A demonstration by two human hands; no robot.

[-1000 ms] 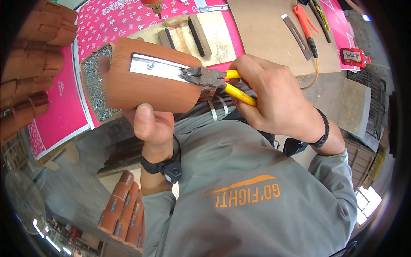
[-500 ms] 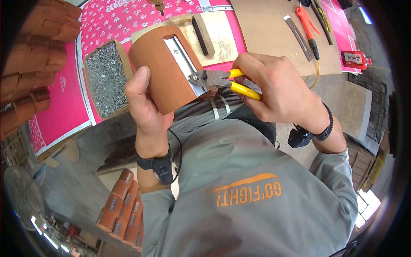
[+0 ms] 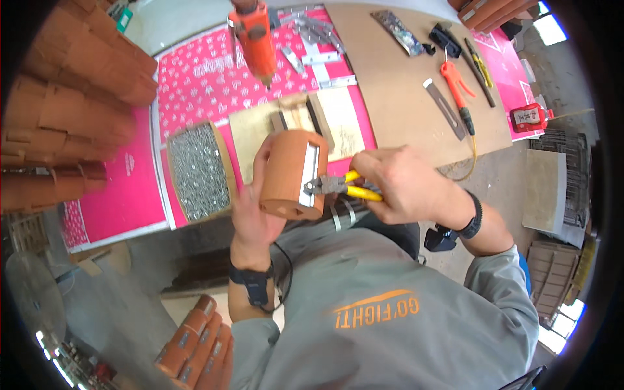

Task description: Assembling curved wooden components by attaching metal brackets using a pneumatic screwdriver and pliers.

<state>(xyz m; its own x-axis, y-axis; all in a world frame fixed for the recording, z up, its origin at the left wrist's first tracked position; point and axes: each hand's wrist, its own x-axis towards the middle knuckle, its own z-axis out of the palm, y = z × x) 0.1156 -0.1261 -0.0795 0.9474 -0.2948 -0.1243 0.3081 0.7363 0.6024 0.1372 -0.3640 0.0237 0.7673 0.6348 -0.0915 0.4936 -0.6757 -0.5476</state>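
My left hand is wrapped around a reddish-brown cylindrical block, thumb side partly hidden behind it. Along the block's side runs a slot with a pale metal strip set in it. A dark notch shows in the block's lower end. In my right hand are pliers with yellow handles. Their jaws touch the lower part of the strip, at what looks like a small screw; its detail is too small to tell. The block is held above the table's near edge.
An open box of screws lies left of the block. An orange power screwdriver hangs above the pink-covered table, behind a wooden jig. An orange air gun lies on brown board at right. Brown blocks are piled at left.
The block has tilted so its lower end now shows, and appears smaller. The pliers stay at the strip's lower part. The view has shifted, bringing the whole screwdriver and more tabletop into sight.
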